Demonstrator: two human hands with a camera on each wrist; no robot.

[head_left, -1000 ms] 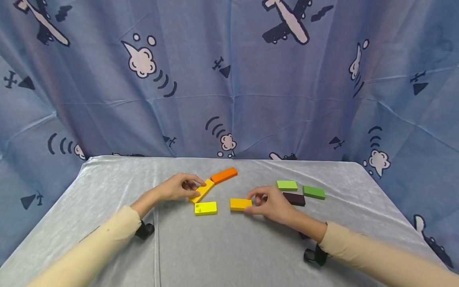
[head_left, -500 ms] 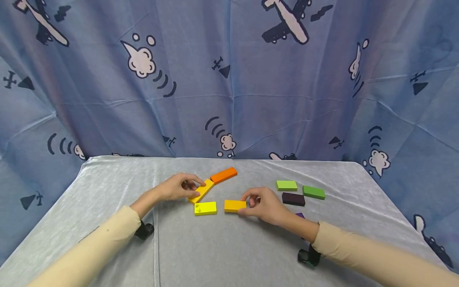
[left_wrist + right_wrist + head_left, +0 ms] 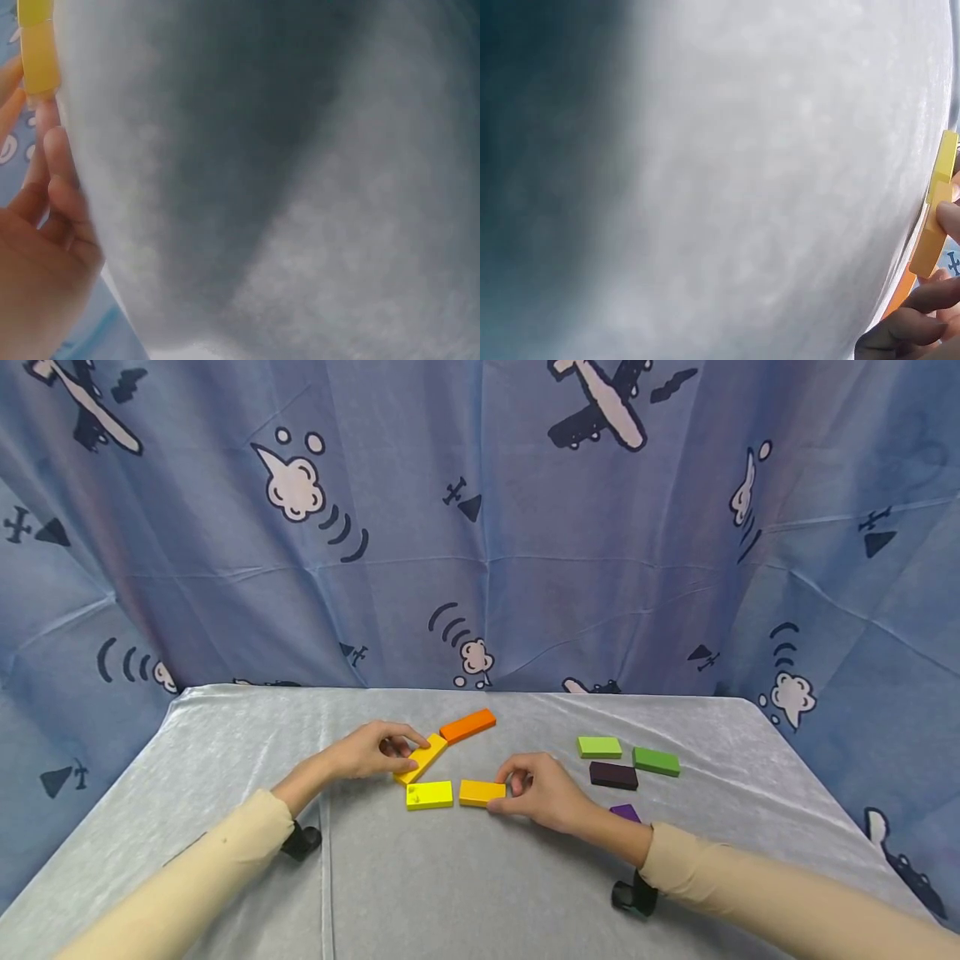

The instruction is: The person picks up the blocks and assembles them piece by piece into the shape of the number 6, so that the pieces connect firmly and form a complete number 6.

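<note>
My left hand (image 3: 371, 752) holds a slanted golden-yellow block (image 3: 429, 755) on the cloth, thumb on the near side and fingers on the far side. By its far end lies an orange block (image 3: 468, 726). Close to its near end is a bright yellow block (image 3: 435, 794) with small raised bits at its left. My right hand (image 3: 547, 795) pinches an amber-yellow block (image 3: 480, 792) by its right end, in line with the bright yellow one and a narrow gap apart. The right wrist view catches the fingers (image 3: 949, 217) on the amber-yellow block at its edge.
Right of the right hand lie a light green block (image 3: 599, 747), a darker green block (image 3: 656, 762) and a dark brown block (image 3: 613, 776). A purple block (image 3: 625, 812) is partly hidden behind the right forearm. Grey cloth (image 3: 420, 885) covers the table; a blue printed curtain (image 3: 405, 527) hangs behind.
My right hand has moved left with the amber-yellow block, narrowing the gap to the bright yellow one. The purple block has come into sight. My left hand stays put.
</note>
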